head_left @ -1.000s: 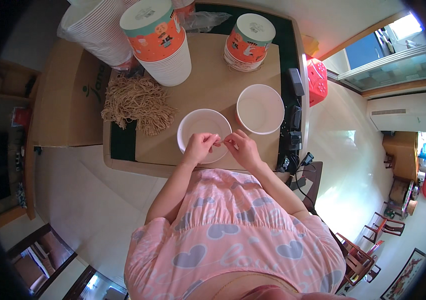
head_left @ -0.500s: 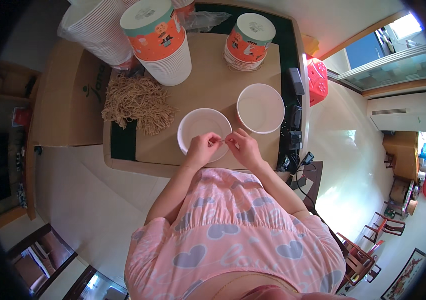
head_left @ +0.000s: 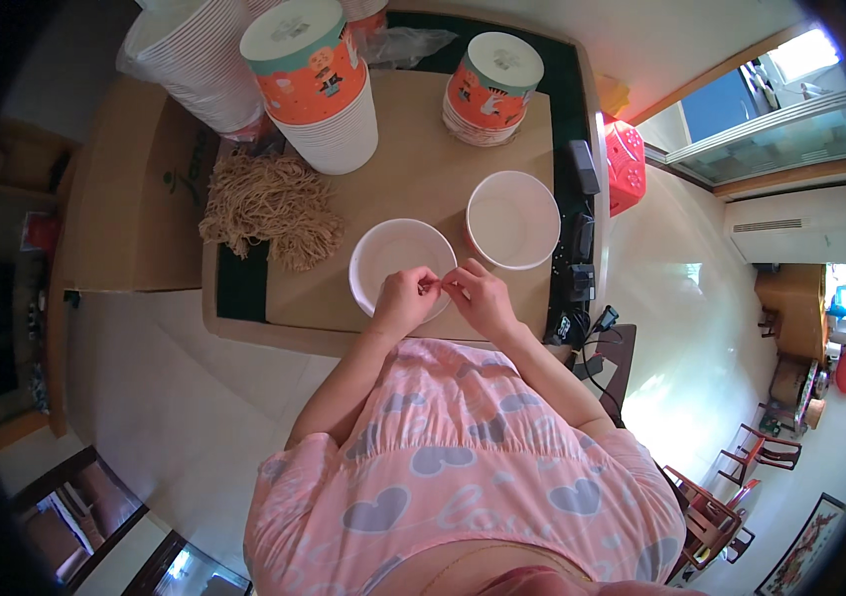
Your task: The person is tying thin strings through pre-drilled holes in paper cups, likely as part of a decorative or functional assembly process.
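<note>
Over the front rim of a white paper tub [head_left: 367, 250], my two hands meet fingertip to fingertip. My left hand [head_left: 405, 304] is pinched closed, and so is my right hand [head_left: 484, 302]. Something small and thin, perhaps a strand, is between the fingertips; it is too small to make out. A second open white paper tub [head_left: 540, 221] stands behind and to the right of my right hand. Left of the first tub lies a tangled heap of brown twine-like strands [head_left: 274, 209].
A tall stack of orange-and-white paper tubs [head_left: 319, 94] stands upside down at the back left, beside a plastic-wrapped stack [head_left: 190, 60]. A shorter stack [head_left: 493, 89] is at the back right. Black adapters and cables [head_left: 580, 283] line the right edge. A cardboard box [head_left: 130, 199] is left.
My fingertips have drawn slightly closer together, and the thin thing between them shows less. The whole view has shifted a little; the tubs and heap stay in place.
</note>
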Action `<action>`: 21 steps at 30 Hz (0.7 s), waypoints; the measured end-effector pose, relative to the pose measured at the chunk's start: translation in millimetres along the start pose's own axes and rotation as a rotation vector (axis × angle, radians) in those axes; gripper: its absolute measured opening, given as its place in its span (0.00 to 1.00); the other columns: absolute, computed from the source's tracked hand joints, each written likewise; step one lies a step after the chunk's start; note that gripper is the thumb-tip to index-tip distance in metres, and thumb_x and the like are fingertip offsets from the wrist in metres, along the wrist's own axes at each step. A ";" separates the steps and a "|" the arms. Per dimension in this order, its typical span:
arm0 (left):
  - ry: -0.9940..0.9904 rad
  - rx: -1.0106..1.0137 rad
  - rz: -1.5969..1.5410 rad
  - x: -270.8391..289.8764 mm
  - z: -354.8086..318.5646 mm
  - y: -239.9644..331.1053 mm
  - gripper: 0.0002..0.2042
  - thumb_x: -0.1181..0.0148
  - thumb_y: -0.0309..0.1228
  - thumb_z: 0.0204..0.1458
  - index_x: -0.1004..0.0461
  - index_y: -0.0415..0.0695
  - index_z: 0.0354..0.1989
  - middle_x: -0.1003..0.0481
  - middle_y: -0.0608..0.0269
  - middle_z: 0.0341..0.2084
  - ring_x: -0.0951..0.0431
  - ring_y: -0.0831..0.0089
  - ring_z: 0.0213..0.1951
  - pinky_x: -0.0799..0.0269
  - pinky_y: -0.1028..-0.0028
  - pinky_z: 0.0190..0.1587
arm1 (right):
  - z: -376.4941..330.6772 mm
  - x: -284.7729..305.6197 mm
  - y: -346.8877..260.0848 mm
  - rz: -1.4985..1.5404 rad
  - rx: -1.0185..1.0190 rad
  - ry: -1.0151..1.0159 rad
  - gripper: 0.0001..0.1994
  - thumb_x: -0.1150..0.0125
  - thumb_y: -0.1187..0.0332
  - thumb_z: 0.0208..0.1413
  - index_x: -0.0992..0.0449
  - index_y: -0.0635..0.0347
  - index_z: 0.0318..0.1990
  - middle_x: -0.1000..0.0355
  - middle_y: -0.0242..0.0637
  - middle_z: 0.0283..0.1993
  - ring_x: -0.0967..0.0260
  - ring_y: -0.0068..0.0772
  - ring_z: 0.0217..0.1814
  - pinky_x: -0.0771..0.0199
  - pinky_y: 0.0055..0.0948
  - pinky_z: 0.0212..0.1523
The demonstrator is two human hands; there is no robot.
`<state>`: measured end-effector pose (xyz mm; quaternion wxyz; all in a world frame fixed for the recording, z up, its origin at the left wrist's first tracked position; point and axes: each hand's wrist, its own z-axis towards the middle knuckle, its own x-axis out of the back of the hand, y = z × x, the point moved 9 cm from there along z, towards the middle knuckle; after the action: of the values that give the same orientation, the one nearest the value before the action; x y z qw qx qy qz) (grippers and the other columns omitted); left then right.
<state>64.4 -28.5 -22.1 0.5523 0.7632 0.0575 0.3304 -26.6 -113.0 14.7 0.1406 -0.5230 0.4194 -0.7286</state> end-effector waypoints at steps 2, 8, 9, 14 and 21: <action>0.008 -0.017 0.000 0.3 -1.6 2.7 0.04 0.40 0.25 0.47 0.26 0.38 0.29 0.23 0.56 0.22 0.22 0.71 0.25 0.28 0.73 0.30 | 0.1 0.3 -0.4 -0.011 0.015 -0.008 0.01 0.41 0.71 0.49 0.26 0.55 0.30 0.33 0.38 0.30 0.30 0.44 0.28 0.30 0.38 0.28; 0.052 -0.053 0.045 6.0 -5.3 11.0 0.05 0.42 0.25 0.45 0.31 0.37 0.24 0.26 0.54 0.19 0.23 0.65 0.24 0.29 0.70 0.28 | 2.9 -1.7 -1.3 -0.014 0.012 -0.023 0.02 0.42 0.72 0.49 0.26 0.55 0.30 0.33 0.38 0.30 0.31 0.45 0.29 0.30 0.39 0.28; 0.051 -0.039 0.025 6.5 -5.4 10.2 0.05 0.42 0.25 0.46 0.30 0.37 0.25 0.25 0.55 0.19 0.23 0.66 0.24 0.29 0.70 0.28 | 3.5 -1.6 -1.2 -0.018 0.011 -0.029 0.02 0.42 0.72 0.49 0.26 0.55 0.31 0.33 0.38 0.31 0.31 0.45 0.29 0.30 0.39 0.29; 0.021 0.048 -0.120 10.7 -5.6 -4.3 0.05 0.41 0.26 0.49 0.26 0.37 0.28 0.24 0.60 0.19 0.24 0.75 0.23 0.29 0.73 0.28 | 2.5 -1.4 8.4 -0.008 -0.032 -0.030 0.02 0.42 0.71 0.50 0.26 0.56 0.32 0.33 0.38 0.31 0.30 0.44 0.30 0.29 0.38 0.29; -0.092 0.108 -0.087 12.9 -8.6 11.1 0.06 0.38 0.27 0.48 0.24 0.37 0.28 0.24 0.65 0.19 0.28 0.83 0.23 0.31 0.78 0.28 | -3.9 -1.3 -10.8 0.056 0.048 -0.024 0.05 0.39 0.74 0.49 0.26 0.59 0.34 0.32 0.37 0.30 0.31 0.38 0.27 0.30 0.33 0.29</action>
<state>66.5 -20.0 -5.2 0.5263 0.8031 0.0827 0.2670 -26.9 -103.8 21.7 0.1783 -0.5161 0.4143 -0.7281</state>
